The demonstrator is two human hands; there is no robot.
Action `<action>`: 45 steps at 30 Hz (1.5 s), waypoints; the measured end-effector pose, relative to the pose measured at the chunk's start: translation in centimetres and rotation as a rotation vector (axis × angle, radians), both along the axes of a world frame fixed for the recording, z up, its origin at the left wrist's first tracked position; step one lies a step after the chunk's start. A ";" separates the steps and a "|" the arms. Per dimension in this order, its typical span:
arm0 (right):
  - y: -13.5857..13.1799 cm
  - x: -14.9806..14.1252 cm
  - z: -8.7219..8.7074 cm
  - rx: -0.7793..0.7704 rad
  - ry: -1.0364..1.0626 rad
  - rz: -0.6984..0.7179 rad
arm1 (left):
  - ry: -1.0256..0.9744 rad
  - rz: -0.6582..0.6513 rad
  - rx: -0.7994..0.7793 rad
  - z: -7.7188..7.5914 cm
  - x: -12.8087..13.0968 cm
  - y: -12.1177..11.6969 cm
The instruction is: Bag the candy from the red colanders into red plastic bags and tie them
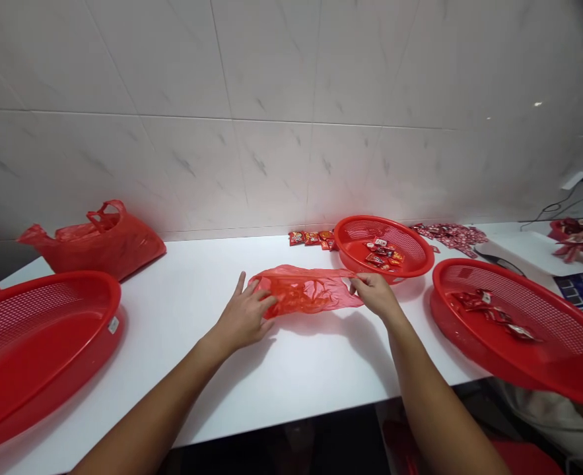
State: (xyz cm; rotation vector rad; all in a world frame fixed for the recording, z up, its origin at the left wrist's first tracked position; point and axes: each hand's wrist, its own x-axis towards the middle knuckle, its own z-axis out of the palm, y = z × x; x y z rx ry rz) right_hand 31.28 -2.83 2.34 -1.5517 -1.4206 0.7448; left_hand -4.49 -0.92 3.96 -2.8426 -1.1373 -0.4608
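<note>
The left hand (pixel 245 317), fingers spread, touches the red plastic bag (pixel 304 295); the right hand (pixel 374 294) pinches its other end. The bag is above the white table (pixel 232 389). It looks light, soft, slippery; both ends seem good to grip.

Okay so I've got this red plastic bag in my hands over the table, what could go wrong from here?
The thin red plastic bag might tear or slip: your right hand pinches one end while your left hand is spread.

The smaller basket sits close to your right hand; a wide swing could knock it.

The larger basket on the right seems to overhang the table, so a bump could tip it.
</note>
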 end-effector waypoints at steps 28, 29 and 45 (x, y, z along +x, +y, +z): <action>-8.1 -1.0 5.7 -0.106 -0.433 -0.007 | 0.476 0.259 -0.249 -0.1 10.3 -0.3; -8.8 -1.2 6.4 -0.098 -0.524 -0.077 | 0.505 0.258 -0.246 0.2 10.4 -0.1; -6.1 -4.5 0.0 -0.465 -0.694 0.354 | 0.557 0.162 -0.272 -2.1 11.2 -1.3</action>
